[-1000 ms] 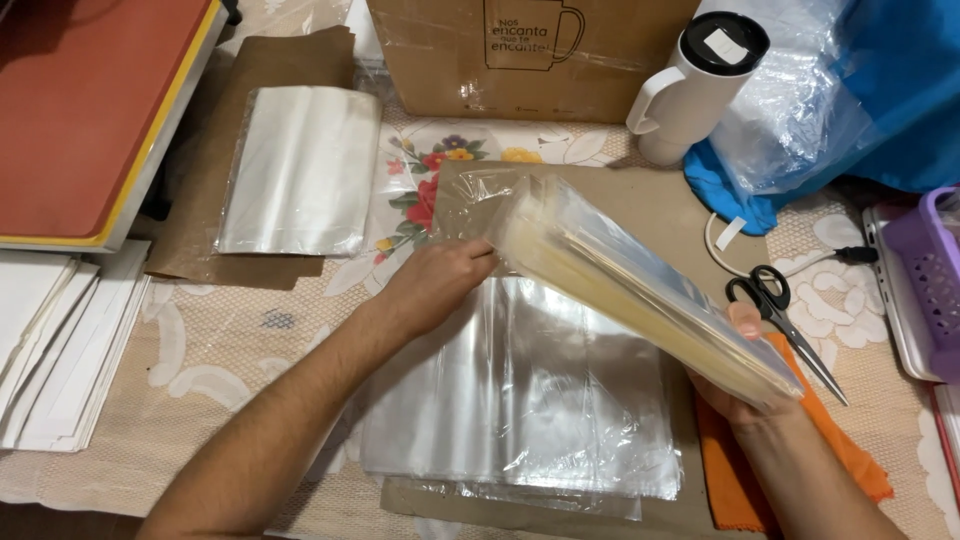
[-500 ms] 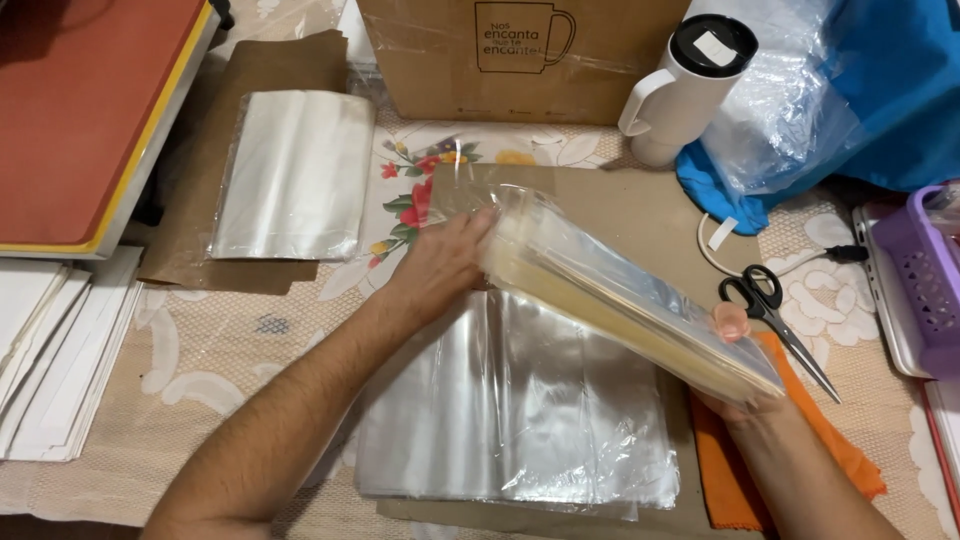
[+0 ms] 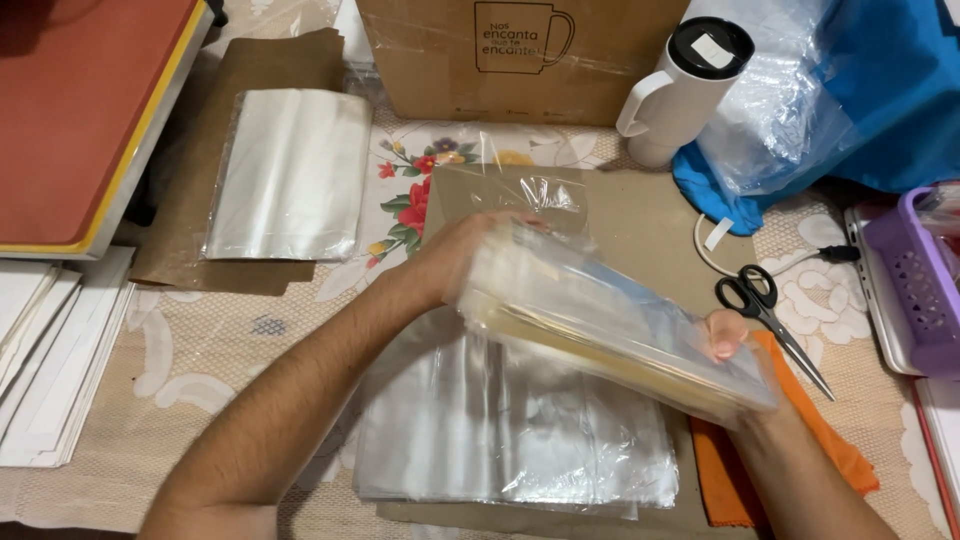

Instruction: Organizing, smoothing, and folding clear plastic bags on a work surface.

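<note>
Both hands hold a thick stack of clear plastic-sleeved sheets (image 3: pixel 610 325) with a yellowish edge, tilted above the table. My left hand (image 3: pixel 455 255) grips its upper left end. My right hand (image 3: pixel 725 335) supports its lower right end, mostly hidden behind the stack. Below them lies a flat pile of clear plastic bags (image 3: pixel 500 430) on a brown cardboard sheet (image 3: pixel 640 220).
A second pile of clear bags (image 3: pixel 290 175) rests on brown paper at left. A red and yellow board (image 3: pixel 80 110) and white sheets (image 3: pixel 50 350) fill the left edge. Black scissors (image 3: pixel 765 310), an orange cloth (image 3: pixel 830 450), a white mug (image 3: pixel 685 90), a cardboard box (image 3: pixel 520 55) and a purple basket (image 3: pixel 915 285) stand around.
The stack has tipped flatter and moved slightly toward me. My left hand has shifted from under its near side up onto its upper left end.
</note>
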